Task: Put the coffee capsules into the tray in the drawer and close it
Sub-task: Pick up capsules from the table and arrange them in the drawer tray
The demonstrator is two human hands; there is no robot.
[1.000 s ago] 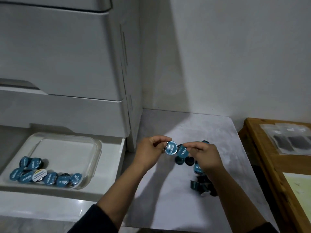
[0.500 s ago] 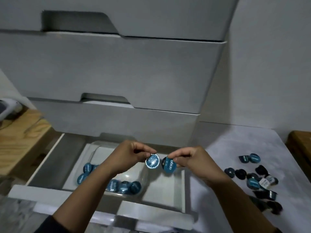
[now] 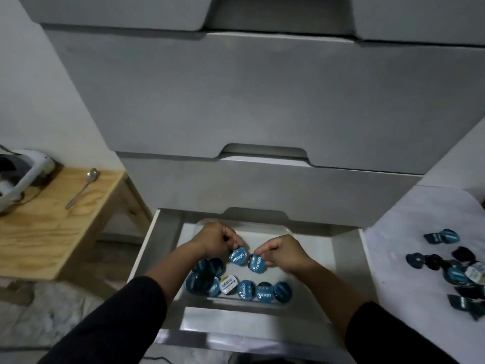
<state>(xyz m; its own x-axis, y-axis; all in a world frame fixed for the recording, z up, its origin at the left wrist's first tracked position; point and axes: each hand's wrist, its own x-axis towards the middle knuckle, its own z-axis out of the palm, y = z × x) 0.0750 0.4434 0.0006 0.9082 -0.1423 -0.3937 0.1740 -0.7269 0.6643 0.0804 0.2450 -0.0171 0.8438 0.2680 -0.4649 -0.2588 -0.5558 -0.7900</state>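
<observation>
Head view is showing me pinching one coffee capsule in my left hand (image 3: 219,239) and another in my right hand (image 3: 282,252) over the tray (image 3: 275,228) in the open drawer (image 3: 346,258), lowering both gently beside the row near its front edge.

Pale plywood side table (image 3: 47,222), left of the cabinet: light wood top with visible grain, on wooden legs. Slim metal teaspoon (image 3: 82,187) lying on that top, bowl toward the wall, handle toward the viewer. White plastic appliance (image 3: 19,174) with dark inner parts at the table's far left corner, cut off by the picture edge; type cannot be told. Plain white wall (image 3: 31,95) behind.
</observation>
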